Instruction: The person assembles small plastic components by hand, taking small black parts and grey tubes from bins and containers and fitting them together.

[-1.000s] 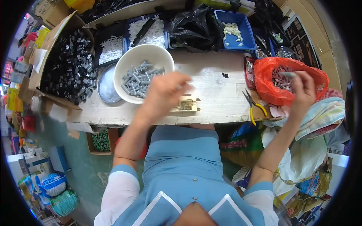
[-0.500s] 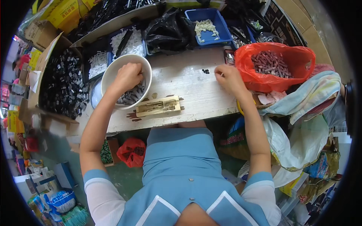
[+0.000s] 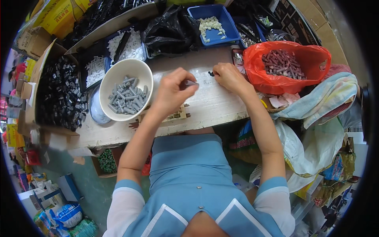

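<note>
My left hand [image 3: 173, 91] is over the white workbench, right of a white bowl [image 3: 105, 93]. Its thumb and fingers pinch a small grey tube [image 3: 190, 83]. Similar short grey tubes [image 3: 128, 94] lie loose in the bowl. My right hand [image 3: 229, 76] rests lower on the bench with its fingers drawn together, their tips at some tiny black pieces [image 3: 211, 73]. Whether a piece is between those fingertips is hidden. Under my left wrist, a pale wooden block [image 3: 183, 112] is mostly covered by my arm.
A red plastic bag [image 3: 252, 73] of brownish-purple sticks stands right of my right hand. Along the back are a blue tray [image 3: 193, 15] with cream bits, a black plastic bag [image 3: 169, 33] and white parts [image 3: 134, 45]. A carton of shiny black parts [image 3: 61, 94] sits left.
My left hand has come out of the bowl and moved right with a grey tube. My right hand has shifted left onto the tiny black pieces.
</note>
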`<state>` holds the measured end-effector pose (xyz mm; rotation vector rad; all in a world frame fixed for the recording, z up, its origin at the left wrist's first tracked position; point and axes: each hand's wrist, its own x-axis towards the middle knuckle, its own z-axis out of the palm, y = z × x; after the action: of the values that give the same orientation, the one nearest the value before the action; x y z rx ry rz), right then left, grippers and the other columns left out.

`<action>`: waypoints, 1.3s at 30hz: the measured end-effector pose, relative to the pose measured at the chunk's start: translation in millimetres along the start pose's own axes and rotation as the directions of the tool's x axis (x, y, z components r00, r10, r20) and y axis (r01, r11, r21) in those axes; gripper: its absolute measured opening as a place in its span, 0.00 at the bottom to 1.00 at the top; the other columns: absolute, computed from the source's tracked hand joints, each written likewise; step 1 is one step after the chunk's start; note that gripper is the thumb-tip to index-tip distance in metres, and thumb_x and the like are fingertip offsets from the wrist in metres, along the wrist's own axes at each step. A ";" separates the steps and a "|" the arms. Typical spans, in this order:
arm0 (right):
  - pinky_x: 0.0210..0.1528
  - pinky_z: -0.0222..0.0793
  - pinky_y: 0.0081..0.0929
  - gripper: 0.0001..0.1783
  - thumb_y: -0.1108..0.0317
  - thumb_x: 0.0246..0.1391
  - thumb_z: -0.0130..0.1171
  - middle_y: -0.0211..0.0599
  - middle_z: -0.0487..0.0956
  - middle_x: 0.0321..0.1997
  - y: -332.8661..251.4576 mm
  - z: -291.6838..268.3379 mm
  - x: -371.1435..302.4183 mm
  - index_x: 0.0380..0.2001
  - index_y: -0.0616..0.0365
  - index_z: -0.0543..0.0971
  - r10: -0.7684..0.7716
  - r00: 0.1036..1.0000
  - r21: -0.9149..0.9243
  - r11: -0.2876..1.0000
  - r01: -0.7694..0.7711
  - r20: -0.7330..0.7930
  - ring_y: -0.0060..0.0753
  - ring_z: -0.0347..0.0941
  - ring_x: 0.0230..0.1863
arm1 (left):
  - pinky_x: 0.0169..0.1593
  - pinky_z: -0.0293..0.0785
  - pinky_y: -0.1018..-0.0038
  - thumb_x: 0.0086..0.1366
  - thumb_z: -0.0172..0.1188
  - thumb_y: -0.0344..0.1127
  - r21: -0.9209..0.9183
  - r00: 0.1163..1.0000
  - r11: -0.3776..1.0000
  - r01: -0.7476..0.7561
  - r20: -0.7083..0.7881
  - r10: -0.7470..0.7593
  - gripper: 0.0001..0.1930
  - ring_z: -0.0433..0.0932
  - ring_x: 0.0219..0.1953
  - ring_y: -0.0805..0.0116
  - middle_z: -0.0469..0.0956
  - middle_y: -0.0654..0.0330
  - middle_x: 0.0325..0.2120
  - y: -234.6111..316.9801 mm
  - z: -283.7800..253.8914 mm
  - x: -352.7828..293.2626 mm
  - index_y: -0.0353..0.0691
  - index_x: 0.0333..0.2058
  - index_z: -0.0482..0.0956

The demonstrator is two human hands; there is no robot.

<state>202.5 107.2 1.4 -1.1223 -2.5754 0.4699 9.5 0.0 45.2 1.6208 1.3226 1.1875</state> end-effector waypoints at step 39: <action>0.35 0.69 0.32 0.07 0.75 0.42 0.52 0.41 0.75 0.29 2.1 -67.6 71.9 0.28 0.61 0.77 -0.073 0.949 -0.300 0.954 -0.023 -0.305 0.42 0.73 0.33 | 0.23 0.59 0.79 0.50 0.61 0.27 0.009 0.987 0.993 -0.115 -0.115 0.115 0.05 0.65 0.20 0.76 0.67 0.63 0.16 -43.1 30.0 7.6 0.33 0.26 0.78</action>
<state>183.2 174.1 71.4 -1.1485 -2.4221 -0.1100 24.8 17.3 -2.5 1.6710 1.3166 1.3678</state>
